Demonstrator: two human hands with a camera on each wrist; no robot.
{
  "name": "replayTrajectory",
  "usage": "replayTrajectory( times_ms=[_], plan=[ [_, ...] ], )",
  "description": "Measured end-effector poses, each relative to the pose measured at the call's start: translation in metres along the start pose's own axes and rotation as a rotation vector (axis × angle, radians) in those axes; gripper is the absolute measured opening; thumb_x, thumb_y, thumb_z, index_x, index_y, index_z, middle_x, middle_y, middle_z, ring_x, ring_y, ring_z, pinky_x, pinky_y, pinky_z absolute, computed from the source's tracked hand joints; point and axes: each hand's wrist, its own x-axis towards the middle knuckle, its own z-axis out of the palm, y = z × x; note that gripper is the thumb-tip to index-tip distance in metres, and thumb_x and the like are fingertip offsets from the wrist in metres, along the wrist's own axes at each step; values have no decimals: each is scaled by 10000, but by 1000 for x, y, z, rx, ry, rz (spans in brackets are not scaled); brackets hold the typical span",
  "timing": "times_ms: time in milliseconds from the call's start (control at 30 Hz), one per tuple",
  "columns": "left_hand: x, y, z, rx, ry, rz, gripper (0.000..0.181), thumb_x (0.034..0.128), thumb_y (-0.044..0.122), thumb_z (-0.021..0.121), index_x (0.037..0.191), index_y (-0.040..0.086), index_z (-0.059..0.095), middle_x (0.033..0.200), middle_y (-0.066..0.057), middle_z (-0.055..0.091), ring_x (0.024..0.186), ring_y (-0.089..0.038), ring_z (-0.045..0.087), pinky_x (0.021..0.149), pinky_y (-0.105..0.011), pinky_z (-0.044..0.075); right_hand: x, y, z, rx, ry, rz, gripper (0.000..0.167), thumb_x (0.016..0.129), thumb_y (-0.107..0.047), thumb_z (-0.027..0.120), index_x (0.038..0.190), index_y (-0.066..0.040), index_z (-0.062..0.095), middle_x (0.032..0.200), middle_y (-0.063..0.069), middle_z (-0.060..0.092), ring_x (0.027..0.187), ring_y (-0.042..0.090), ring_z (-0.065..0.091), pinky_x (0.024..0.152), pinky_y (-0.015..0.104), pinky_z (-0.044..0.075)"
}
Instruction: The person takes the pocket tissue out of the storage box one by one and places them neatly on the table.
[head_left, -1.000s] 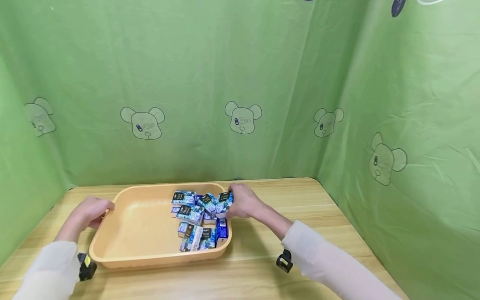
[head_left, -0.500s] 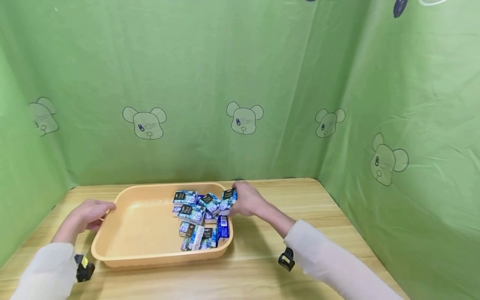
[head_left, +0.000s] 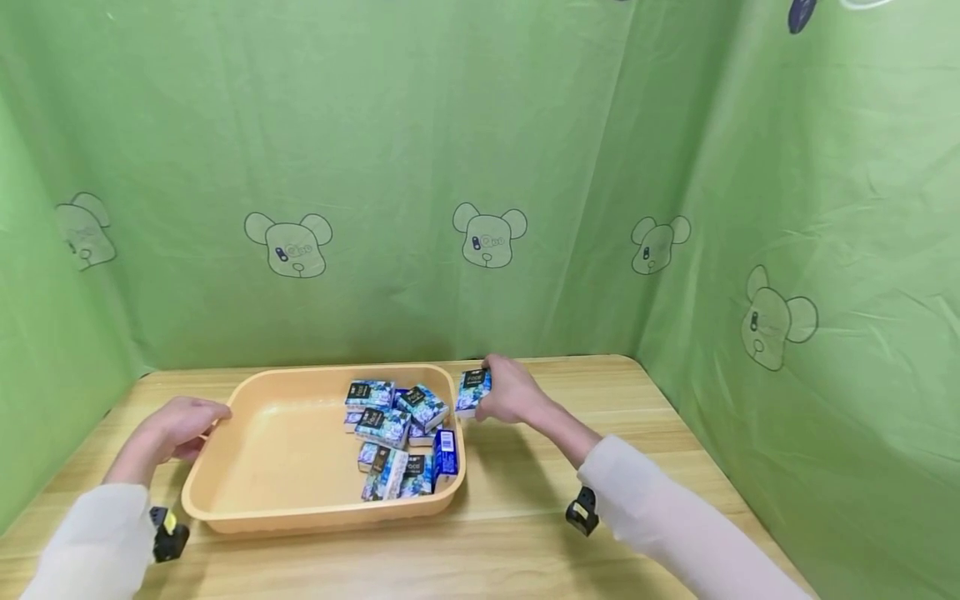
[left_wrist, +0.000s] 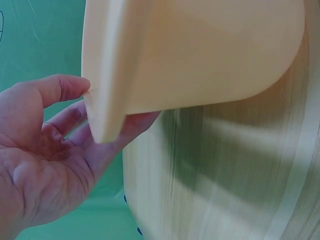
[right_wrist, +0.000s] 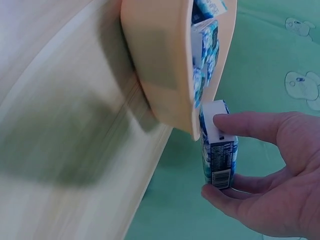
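My right hand (head_left: 513,392) grips a small blue floral pack of tissues (head_left: 474,390) between thumb and fingers. It holds the pack at the right rim of a shallow orange plastic tray (head_left: 330,518), just outside it. The right wrist view shows the pack's white side and barcode, with the thumb (right_wrist: 245,124) on the top face and fingers underneath. On the tray's left rim, my left hand (head_left: 176,429) pinches the edge, thumb above and fingers below, as the left wrist view shows. Several similar packs (head_left: 384,427) lie piled in the tray's right half.
The tray stands on a light wooden table (head_left: 570,467). Green curtains (head_left: 390,167) printed with bear heads hang behind the table and on both sides. A dark blue pack (head_left: 446,454) leans against the tray's right wall.
My right hand has moved right and slightly away from me with the pack, from inside the tray to beyond its right rim. My left hand stays on the left rim.
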Motion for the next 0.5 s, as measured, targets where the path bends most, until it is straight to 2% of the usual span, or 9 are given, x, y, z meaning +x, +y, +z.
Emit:
replayTrajectory(
  times_ms=[267,500],
  plan=[
    [1,-1,2,1,-1,9,598,1005,211,482,1444,-179,364,859,-59,632,657,-109,653,601,-264,595,4,21,3,26,15,49,842,610,3,873,1370,15,511,1163,177,631,1001,302,617,861,422,605],
    [1,-1,0,8,-4,11,585,1006,207,476,1432,-179,366,897,-82,635,682,-109,649,616,-263,596,4,38,7,13,14,44,818,601,0,888,1343,31,545,1200,211,642,1035,324,612,940,471,573]
  ],
)
